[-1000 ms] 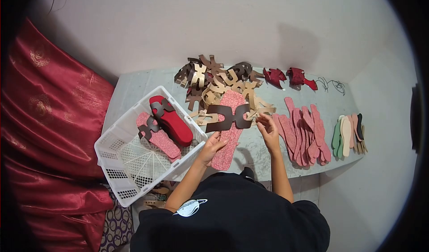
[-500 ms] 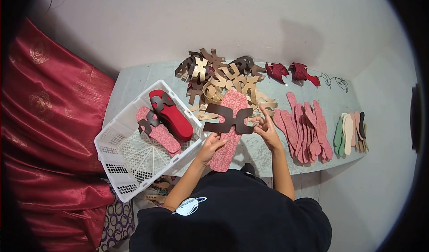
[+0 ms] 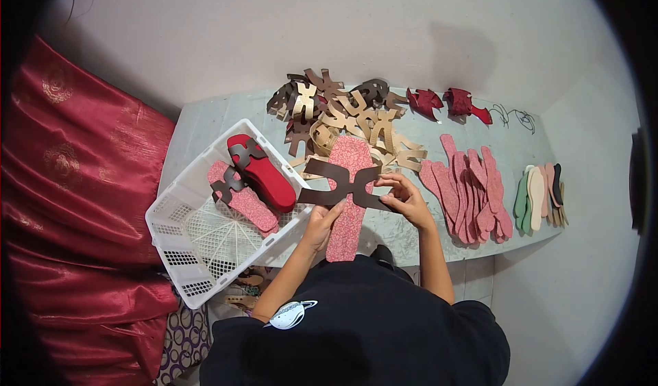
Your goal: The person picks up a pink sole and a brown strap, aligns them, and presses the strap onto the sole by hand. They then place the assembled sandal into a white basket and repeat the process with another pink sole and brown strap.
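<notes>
A pink patterned insole [image 3: 348, 232] is held upright above the table edge by my left hand [image 3: 322, 226], its fingers behind and thumb on the front near the strap. Across the insole lies a dark brown H-shaped sandal strap [image 3: 336, 193], its four-armed piece reaching past both sides. My right hand [image 3: 407, 200] pinches the strap's lower right arm between thumb and fingers. Behind the insole, a heap of beige and brown strap pieces [image 3: 343, 115] covers part of the table.
To the left, a white plastic basket [image 3: 171, 249] holds a red-soled sandal [image 3: 271, 180] and a pink sandal [image 3: 250, 208]. Several pink insoles [image 3: 466, 194] lie on the right, beside green, cream and black insoles [image 3: 534, 197]. Dark red pieces [image 3: 466, 105] and black cord [image 3: 517, 120] are at the back.
The strap's right arms, curled before, are now spread out more. The insole and strap have shifted slightly left, and my right hand has closed on the lower right arm.
</notes>
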A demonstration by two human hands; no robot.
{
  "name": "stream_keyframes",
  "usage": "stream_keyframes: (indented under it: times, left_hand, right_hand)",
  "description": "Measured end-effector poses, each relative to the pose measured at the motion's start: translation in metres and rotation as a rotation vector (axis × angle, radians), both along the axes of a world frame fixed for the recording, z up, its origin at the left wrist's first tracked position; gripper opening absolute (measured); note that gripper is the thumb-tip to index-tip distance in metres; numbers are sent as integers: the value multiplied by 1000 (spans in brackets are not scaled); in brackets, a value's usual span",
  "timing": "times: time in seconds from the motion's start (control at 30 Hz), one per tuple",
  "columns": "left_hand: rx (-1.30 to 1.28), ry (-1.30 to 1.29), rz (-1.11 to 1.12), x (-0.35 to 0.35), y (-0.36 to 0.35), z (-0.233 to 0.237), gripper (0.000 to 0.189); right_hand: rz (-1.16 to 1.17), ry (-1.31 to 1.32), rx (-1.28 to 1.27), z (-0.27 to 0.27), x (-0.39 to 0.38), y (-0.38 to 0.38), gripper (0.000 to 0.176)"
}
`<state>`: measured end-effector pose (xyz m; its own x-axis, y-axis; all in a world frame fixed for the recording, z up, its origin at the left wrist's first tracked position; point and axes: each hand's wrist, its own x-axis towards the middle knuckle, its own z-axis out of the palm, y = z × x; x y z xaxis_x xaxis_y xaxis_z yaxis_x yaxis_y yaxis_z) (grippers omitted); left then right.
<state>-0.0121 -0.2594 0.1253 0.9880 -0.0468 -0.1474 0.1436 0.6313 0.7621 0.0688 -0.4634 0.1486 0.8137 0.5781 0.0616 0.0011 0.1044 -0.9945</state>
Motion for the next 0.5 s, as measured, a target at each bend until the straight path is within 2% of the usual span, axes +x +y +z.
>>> stream_keyframes:
  times: [0.1, 0.3, 0.37, 0.5]
  left_hand:
    - [-6, 21, -37, 0, 1, -1, 27]
    - [48, 18, 29, -2, -4, 3, 26]
    - [58, 15, 36, -1, -3, -1, 26]
    - [80, -6, 37, 0, -4, -3, 28]
  right_hand:
    - [4, 87, 81, 3, -3, 3, 58]
    - [15, 165, -54, 9, -7, -1, 47]
    - [-44, 53, 34, 11, -9, 5, 46]
    - [-80, -7, 36, 10, -10, 8, 46]
